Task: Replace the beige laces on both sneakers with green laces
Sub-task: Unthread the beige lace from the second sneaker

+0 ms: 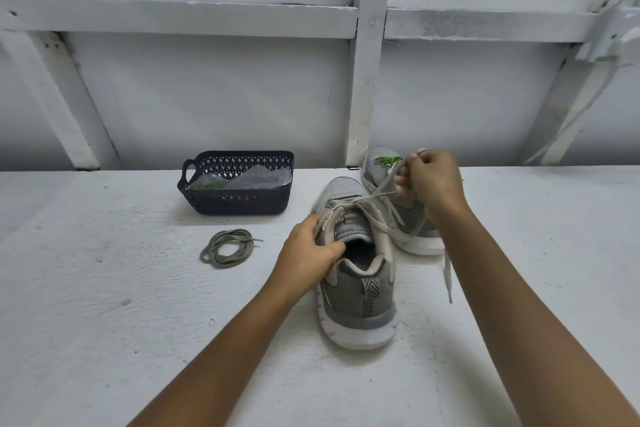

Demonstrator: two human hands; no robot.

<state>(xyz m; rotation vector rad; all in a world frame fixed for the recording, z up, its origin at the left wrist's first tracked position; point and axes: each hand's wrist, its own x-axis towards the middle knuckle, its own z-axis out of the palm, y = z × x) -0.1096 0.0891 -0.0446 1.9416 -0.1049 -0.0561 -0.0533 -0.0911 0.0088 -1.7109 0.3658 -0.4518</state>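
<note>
A grey sneaker (pixel 358 291) stands on the white surface with its heel toward me and a beige lace (pixel 381 222) partly pulled out of its eyelets. My left hand (pixel 310 251) grips the left side of its collar. My right hand (pixel 427 178) is raised above the shoe and pinches a stretch of that beige lace; one end hangs down at the right. Behind it, partly hidden by my right hand, a second grey sneaker (pixel 408 218) shows a green lace (pixel 386 160) near its toe. A coiled beige lace (pixel 227 248) lies loose on the left.
A dark perforated plastic basket (pixel 239 201) stands at the back left, holding a clear plastic bag with something green inside. A white wall with wooden framing (pixel 367 55) rises right behind the sneakers.
</note>
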